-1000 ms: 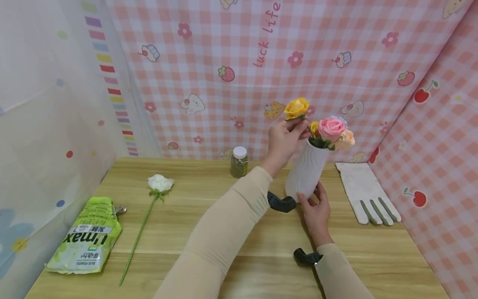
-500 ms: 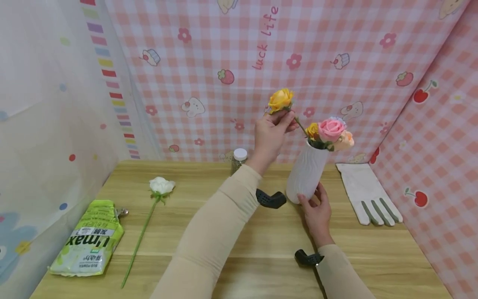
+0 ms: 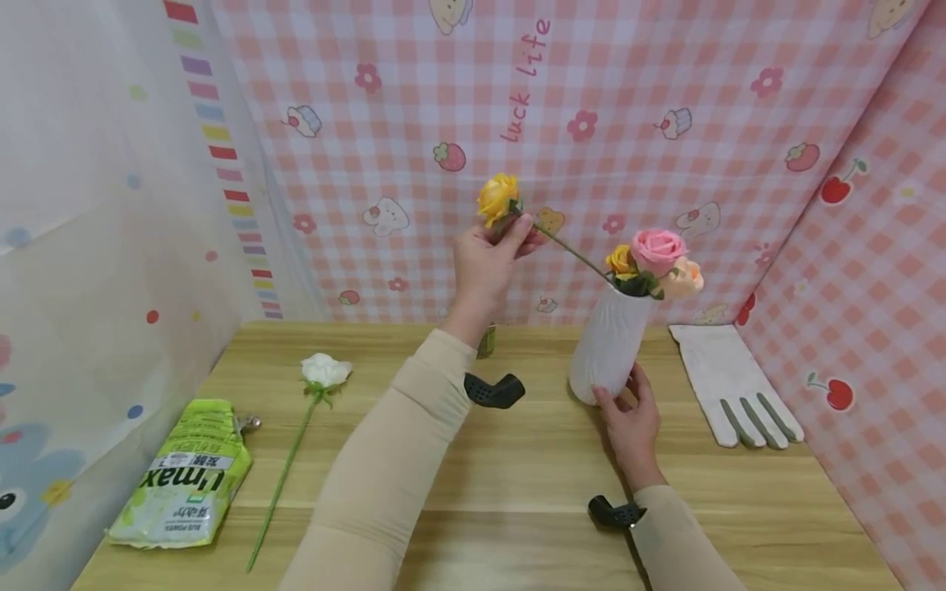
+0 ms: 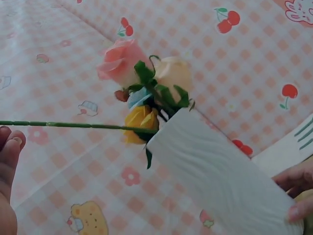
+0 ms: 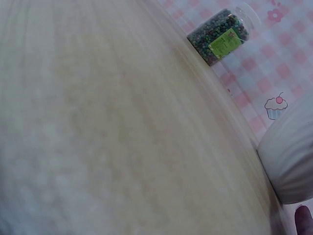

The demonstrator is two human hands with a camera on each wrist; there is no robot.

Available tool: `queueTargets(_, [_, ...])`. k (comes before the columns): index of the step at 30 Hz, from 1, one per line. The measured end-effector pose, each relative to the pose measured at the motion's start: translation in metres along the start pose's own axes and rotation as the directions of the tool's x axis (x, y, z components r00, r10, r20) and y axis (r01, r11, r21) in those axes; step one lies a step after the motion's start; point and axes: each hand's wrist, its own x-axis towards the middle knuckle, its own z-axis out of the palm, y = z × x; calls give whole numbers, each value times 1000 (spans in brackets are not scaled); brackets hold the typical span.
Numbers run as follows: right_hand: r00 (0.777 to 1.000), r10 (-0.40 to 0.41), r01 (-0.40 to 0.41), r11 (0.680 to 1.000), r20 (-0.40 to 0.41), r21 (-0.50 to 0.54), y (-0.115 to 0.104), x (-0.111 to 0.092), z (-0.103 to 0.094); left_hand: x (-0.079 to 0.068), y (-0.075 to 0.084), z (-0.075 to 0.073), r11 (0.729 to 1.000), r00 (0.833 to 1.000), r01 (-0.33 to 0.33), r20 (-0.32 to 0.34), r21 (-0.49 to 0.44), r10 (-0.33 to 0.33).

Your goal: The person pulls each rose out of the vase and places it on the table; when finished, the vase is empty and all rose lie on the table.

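My left hand (image 3: 485, 258) pinches a yellow rose (image 3: 498, 199) just below its bloom, up in front of the checked backdrop. Its green stem (image 4: 73, 125) slants across to the mouth of a white vase (image 3: 609, 341), where the lower end disappears at the rim. Pink, peach, blue and smaller yellow roses stand in that vase; the pink rose (image 3: 658, 250) is the tallest. Low on the vase, my right hand (image 3: 631, 419) grips the base between thumb and fingers. In the left wrist view the vase (image 4: 210, 171) shows its wavy relief.
A white rose (image 3: 325, 373) lies on the wooden table at left, beside a green-and-white bag (image 3: 188, 476). Right of the vase lies a white glove (image 3: 727, 377). A jar of coloured granules (image 5: 220, 36) stands at the back, mostly behind my left arm in the head view.
My left hand has moved left with the yellow rose, away from the vase, and more of the stem shows outside the rim. The right hand keeps its hold on the vase.
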Motion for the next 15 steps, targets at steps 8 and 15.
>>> queueTargets(8, [1000, 20, -20, 1000, 11, -22, 1, 1, -2, -2, 9, -27, 999, 997, 25, -68, -29, -27])
queueTargets(15, [1000, 19, -19, 1000, -4, 14, 26, 9, -1, -8, 14, -54, 987, 987, 48, -147, -151, -70])
